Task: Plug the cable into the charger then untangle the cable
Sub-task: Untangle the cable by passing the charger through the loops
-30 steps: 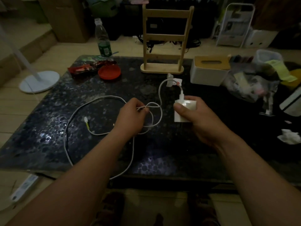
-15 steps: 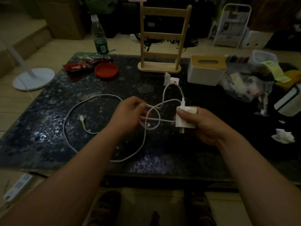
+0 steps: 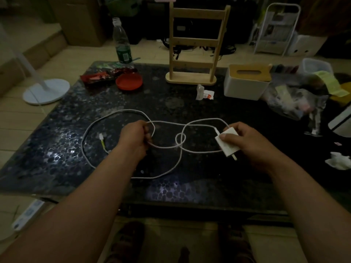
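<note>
I note both hands have drawn apart since a second ago: right hand clamped on charger, left hand pinching cable above the desk. Plug seated; knot opening.

Hidden cable runs and cropped edges

The left hand covers part of the cable; the worktop's right edge is lost in darkness.

This looks like a dim living room in a home. A low dark stone-patterned coffee table holds a tissue box, snack wrappers and a water bottle; a fan base stands on the tiled floor, with cardboard boxes behind.
</note>
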